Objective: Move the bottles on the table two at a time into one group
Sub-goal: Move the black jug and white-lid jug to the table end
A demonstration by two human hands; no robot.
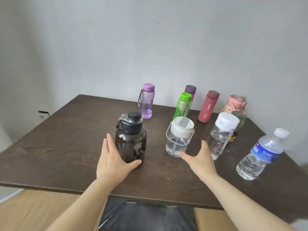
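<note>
The counter (66,144) looks like dark wood with a matt, grainy, scuffed surface. The black jug (130,139) is smoky, glossy plastic. The water bottle (260,155) is thin clear plastic with a paper-like blue label. The red flask (208,106) has a matt finish.

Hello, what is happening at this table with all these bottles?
A person is gathering bottles on a dark wooden table. The left hand is open around the dark jug with a black cap, thumb at its base. The right hand is open, reaching toward the clear jug with a white lid, not gripping it. Most other bottles stand at the right; a light purple bottle stands apart at the back.
</note>
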